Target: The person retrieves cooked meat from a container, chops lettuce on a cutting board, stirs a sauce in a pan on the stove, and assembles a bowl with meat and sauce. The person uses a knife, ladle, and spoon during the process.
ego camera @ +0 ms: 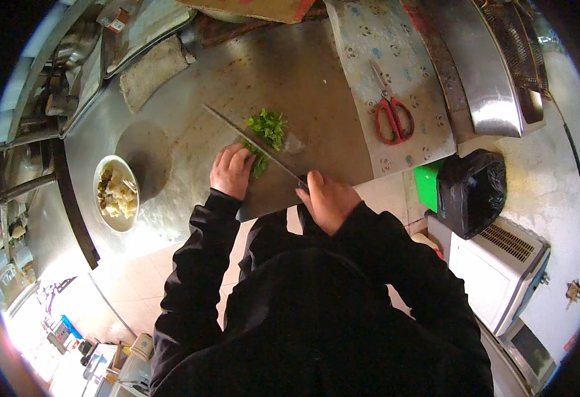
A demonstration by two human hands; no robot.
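My right hand (327, 201) grips the handle of a kitchen knife (243, 134), whose long blade slants up and to the left. Chopped leafy greens (269, 128) lie in a small pile on the far side of the blade. On the near side, the curled fingers of my left hand (230, 171) hold down more green leaves (260, 166), partly hidden by the fingers. Both hands are over the near edge of a brownish, stained work surface (320, 109). The knife's edge itself is too narrow to make out against the greens.
To the left stands a white bowl (135, 211) of pale chopped food. Beyond it are a folded cloth (153, 72) and a metal tray (146, 37). Red-handled scissors (394, 119) lie on a patterned sheet (364, 49) at right. A black plastic bag (473, 198) hangs past the table corner.
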